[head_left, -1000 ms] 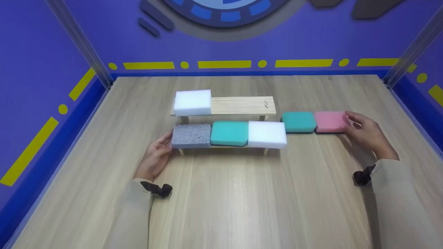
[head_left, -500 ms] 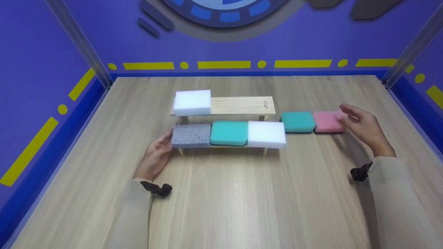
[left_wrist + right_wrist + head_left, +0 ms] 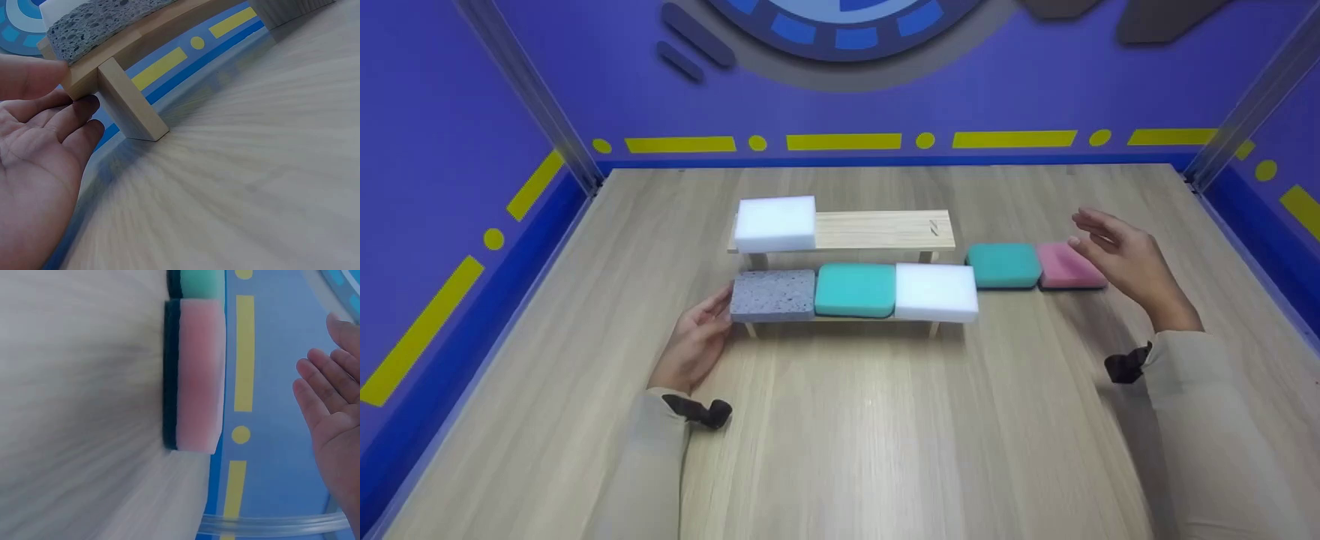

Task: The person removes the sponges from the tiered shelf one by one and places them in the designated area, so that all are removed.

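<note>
My left hand (image 3: 694,341) grips the left end of the front low wooden bench (image 3: 135,101). The thumb lies at the board's end by the grey pitted sponge, and the fingers curl beneath the board. On that bench sit, left to right, the grey sponge (image 3: 773,295), a green sponge (image 3: 856,289) and a white sponge (image 3: 936,291). My right hand (image 3: 1129,255) hovers above and right of a pink sponge (image 3: 1069,264), fingers extended and holding nothing. The pink sponge has a dark scouring layer underneath. It lies beside another green sponge (image 3: 1003,264) on the table.
Behind stands a second low wooden bench (image 3: 885,229), carrying a white sponge (image 3: 776,223) at its left end. The wooden table (image 3: 840,420) is bounded at the back and sides by blue walls (image 3: 840,112) with yellow markings.
My right hand has let go of the pink sponge's right end, then risen and moved left over it. The left hand stays at the front bench.
</note>
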### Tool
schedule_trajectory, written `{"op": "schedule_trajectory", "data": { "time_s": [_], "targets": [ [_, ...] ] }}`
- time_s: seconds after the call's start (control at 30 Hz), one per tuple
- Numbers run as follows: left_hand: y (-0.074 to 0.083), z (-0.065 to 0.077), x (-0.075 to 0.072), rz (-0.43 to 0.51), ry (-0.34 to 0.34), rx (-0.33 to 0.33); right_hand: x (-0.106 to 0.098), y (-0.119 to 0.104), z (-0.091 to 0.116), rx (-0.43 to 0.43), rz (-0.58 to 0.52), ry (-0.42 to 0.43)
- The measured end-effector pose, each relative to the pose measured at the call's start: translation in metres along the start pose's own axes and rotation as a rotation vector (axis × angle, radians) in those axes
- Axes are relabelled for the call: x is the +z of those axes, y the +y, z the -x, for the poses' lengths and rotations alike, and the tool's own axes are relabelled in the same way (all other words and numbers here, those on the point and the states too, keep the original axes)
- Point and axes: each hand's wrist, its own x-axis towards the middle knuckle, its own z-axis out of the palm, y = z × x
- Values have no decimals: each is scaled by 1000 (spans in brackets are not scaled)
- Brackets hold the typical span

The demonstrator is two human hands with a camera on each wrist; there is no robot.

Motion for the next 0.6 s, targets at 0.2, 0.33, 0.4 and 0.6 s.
{"op": "schedule_trajectory", "data": {
  "time_s": [0.2, 0.33, 0.4, 0.6],
  "targets": [
    [0, 0, 0, 4, 0, -1, 5, -13, -4, -36, -10, -18],
    [0, 0, -1, 10, 1, -3, 9, -20, -9, -56, -28, -48],
    [0, 0, -1, 13, 0, -4, 11, -25, -11, -63, -35, -70],
    [0, 0, -1, 17, -3, -9, 18, -40, -15, -75, -37, -128]
  ]
}}
